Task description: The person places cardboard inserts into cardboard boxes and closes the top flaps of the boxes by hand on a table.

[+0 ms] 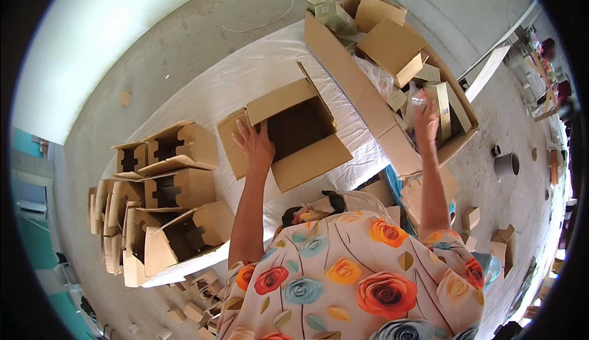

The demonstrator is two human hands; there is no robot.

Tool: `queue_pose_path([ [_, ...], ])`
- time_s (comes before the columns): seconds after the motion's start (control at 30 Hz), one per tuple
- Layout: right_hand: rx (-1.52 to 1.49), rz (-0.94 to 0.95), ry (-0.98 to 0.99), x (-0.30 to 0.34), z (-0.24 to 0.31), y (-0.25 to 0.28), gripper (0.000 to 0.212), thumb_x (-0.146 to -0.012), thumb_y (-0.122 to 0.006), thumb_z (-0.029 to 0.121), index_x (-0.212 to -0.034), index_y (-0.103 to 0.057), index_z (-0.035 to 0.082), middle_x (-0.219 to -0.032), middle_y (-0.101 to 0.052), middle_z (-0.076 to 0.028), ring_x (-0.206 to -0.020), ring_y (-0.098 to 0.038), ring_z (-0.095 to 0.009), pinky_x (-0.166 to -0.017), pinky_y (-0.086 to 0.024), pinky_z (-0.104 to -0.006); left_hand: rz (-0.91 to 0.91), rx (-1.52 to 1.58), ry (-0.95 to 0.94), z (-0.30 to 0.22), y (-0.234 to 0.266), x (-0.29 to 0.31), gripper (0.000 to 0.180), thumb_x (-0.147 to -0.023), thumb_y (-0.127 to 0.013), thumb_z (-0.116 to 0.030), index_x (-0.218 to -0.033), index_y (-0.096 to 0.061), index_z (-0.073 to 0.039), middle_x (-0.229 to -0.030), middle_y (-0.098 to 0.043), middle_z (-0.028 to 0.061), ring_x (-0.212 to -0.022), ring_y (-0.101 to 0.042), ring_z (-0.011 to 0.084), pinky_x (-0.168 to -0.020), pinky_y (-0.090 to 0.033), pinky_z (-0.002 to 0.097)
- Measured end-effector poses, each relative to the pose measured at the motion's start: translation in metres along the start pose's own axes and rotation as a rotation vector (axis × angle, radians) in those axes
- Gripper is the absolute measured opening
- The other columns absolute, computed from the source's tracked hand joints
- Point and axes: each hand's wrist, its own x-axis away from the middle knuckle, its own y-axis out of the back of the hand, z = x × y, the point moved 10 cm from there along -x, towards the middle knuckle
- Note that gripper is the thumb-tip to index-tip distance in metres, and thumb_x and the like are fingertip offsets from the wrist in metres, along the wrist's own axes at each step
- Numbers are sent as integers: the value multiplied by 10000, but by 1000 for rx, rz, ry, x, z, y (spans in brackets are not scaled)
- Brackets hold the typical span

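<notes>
An open brown cardboard box [311, 163] lies in front of me, its flaps folded outward and its inside dark. My left hand [256, 145] rests on its left side with the fingers spread, the thumb near the opening. To the right stands a big shallow carton [350, 88] holding slim greenish-gold boxes [438, 104], loose brown cardboard and clear plastic. My right hand [427, 119] reaches over its near side, with the fingers closed round a piece of clear plastic [417, 98] beside the slim boxes. The fingertips are partly hard to make out.
Several open brown boxes with notched dividers [184, 233] stand in rows at the left. A white sheet [202, 91] covers the work surface. On the floor are a grey bucket [507, 164] at the right and scattered small cartons [196, 312] below the near edge.
</notes>
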Motion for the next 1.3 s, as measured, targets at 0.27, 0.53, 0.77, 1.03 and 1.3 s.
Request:
queue_pose_path([
  [0.27, 575, 265, -305, -27, -210, -42, 839, -649, -697, 216, -1324, -221, 71, -1248, -342, -169, -1147, -341, -343, -922, -353, -468, -205, 234, -18, -7, 38, -8, 770, -672, -613, -8, -1345, -283, -179, -1375, -234, 206, -1174, -326, 394, -902, -294, 529],
  [0.53, 449, 162, -309, -39, -161, -15, 662, -627, -713, 186, -1176, -383, 20, -1157, -439, -156, -1085, -418, -326, -882, -399, -443, -414, 847, 205, 28, 35, -34, 515, -709, -636, 9, -1151, -396, -98, -1021, -516, 146, -702, -537, 283, -642, -431, 381],
  [0.77, -301, -246, -101, -27, -17, 71, 563, -687, -720, 160, -1138, -448, -40, -1042, -523, -154, -1010, -488, -293, -870, -401, -377, -563, 663, 30, 29, 53, -41, 192, -763, -628, -60, -941, -558, -78, -806, -536, 100, -700, -557, 204, -597, -438, 309],
  [1.03, -1357, 476, 79, 34, 220, 45, 417, -712, -685, 2, -1096, -522, 16, -976, -604, -111, -878, -601, -198, -761, -517, -307, -457, 945, 381, 80, 34, -23, 263, -781, -640, -205, -910, -567, 12, -694, -601, 98, -495, -548, 153, -491, -451, 282],
  [1.3, -684, 365, 628, 55, 275, 2, 626, -701, -668, 54, -1246, -362, 23, -1193, -436, -206, -1136, -401, -374, -944, -354, -394, -616, 1051, 466, 101, 31, -3, 304, -773, -641, -242, -875, -507, 11, -712, -561, 107, -483, -529, 154, -451, -445, 275],
])
